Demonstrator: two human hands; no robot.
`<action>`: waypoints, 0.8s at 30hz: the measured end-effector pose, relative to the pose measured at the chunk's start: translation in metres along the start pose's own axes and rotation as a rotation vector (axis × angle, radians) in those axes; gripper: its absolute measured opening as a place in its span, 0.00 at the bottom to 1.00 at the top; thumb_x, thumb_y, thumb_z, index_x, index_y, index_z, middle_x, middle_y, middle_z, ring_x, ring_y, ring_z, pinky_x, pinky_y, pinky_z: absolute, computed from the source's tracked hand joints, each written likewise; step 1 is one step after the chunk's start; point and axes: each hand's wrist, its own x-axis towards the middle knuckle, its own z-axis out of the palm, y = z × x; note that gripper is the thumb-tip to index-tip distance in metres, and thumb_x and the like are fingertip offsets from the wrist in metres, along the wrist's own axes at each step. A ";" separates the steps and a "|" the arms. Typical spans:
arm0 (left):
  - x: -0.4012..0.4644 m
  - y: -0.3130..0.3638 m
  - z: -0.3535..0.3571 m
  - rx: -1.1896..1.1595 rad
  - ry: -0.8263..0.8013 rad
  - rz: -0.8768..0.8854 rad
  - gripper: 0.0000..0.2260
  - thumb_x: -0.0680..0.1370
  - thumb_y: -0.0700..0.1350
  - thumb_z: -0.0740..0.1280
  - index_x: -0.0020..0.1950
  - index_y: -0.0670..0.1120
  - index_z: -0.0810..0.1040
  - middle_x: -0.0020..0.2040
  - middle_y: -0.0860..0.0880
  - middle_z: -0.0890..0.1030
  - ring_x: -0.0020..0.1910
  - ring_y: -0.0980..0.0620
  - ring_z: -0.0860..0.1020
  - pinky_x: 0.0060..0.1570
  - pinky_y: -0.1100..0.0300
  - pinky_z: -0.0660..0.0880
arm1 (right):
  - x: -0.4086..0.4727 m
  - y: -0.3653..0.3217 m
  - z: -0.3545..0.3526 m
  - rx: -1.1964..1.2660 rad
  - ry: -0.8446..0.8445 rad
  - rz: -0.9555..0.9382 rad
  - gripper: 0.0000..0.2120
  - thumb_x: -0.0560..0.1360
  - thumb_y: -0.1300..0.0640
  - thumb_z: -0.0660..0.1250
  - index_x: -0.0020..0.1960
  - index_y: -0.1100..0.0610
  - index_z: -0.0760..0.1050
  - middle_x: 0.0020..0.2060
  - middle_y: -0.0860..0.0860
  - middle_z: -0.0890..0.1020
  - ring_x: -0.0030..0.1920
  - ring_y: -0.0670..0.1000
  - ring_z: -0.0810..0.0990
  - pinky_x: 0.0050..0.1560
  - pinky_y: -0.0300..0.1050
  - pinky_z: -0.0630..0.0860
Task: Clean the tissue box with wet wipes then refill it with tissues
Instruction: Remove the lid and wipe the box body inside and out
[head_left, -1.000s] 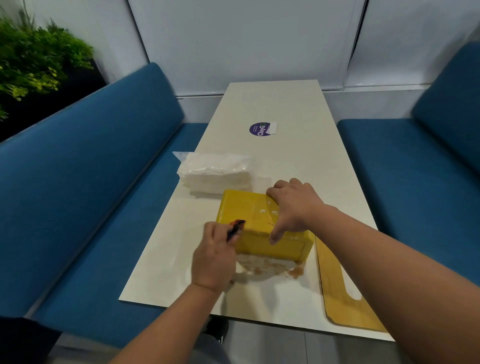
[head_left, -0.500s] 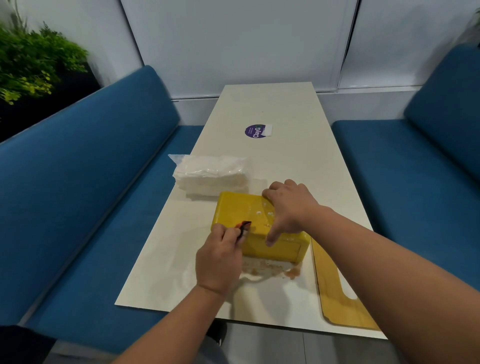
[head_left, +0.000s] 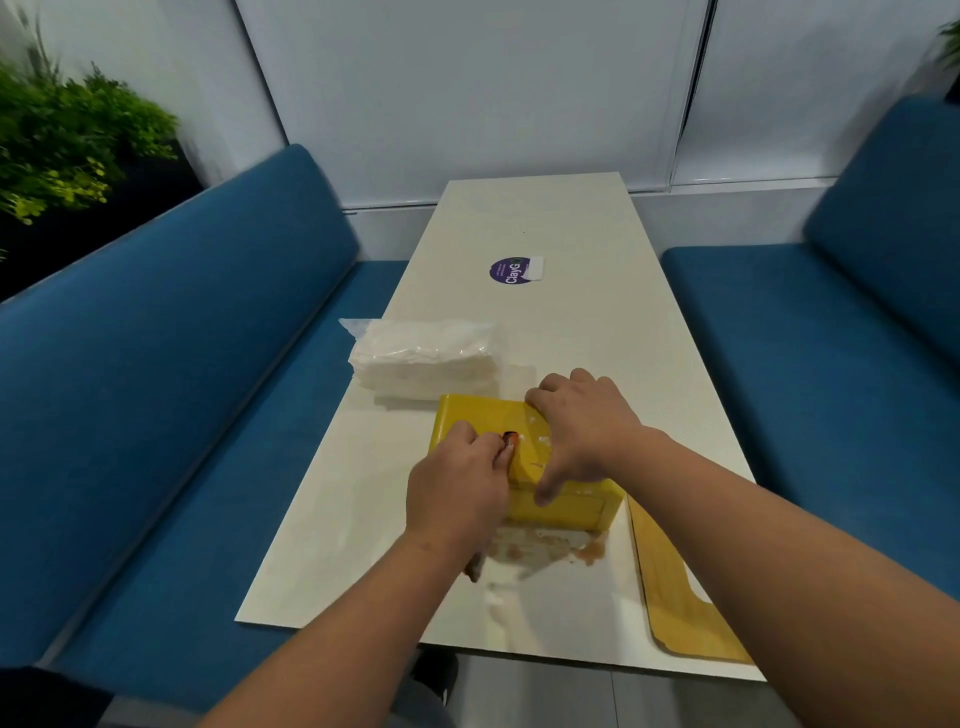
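Yellow tissue box (head_left: 491, 423) sits on table (head_left: 571, 322), tissue pack (head_left: 423, 358) at its 11 o'clock. Right hand (head_left: 584, 426) clamps box top, fingers curled over; left hand (head_left: 457, 488) pinches a small dark object (head_left: 509, 439) against it.

Head-worn view, forward and down
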 end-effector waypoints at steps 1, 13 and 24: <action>0.000 -0.003 -0.002 -0.001 -0.007 -0.012 0.15 0.80 0.57 0.59 0.47 0.50 0.81 0.42 0.50 0.74 0.36 0.46 0.75 0.35 0.54 0.73 | 0.000 -0.001 0.000 -0.001 0.004 -0.003 0.54 0.51 0.29 0.76 0.72 0.49 0.64 0.64 0.47 0.71 0.62 0.52 0.67 0.60 0.49 0.67; 0.044 -0.038 -0.013 0.131 -0.028 -0.166 0.13 0.83 0.51 0.56 0.56 0.48 0.77 0.49 0.51 0.74 0.40 0.50 0.73 0.38 0.57 0.72 | -0.004 0.000 -0.002 0.012 0.005 0.003 0.54 0.53 0.29 0.77 0.72 0.49 0.64 0.64 0.48 0.70 0.62 0.53 0.67 0.62 0.51 0.67; 0.048 -0.019 -0.013 0.194 -0.183 0.222 0.13 0.82 0.54 0.57 0.56 0.55 0.81 0.52 0.56 0.78 0.52 0.53 0.75 0.43 0.58 0.71 | -0.002 -0.002 0.000 0.003 0.001 0.007 0.53 0.52 0.30 0.76 0.71 0.49 0.65 0.63 0.47 0.71 0.61 0.52 0.67 0.59 0.50 0.67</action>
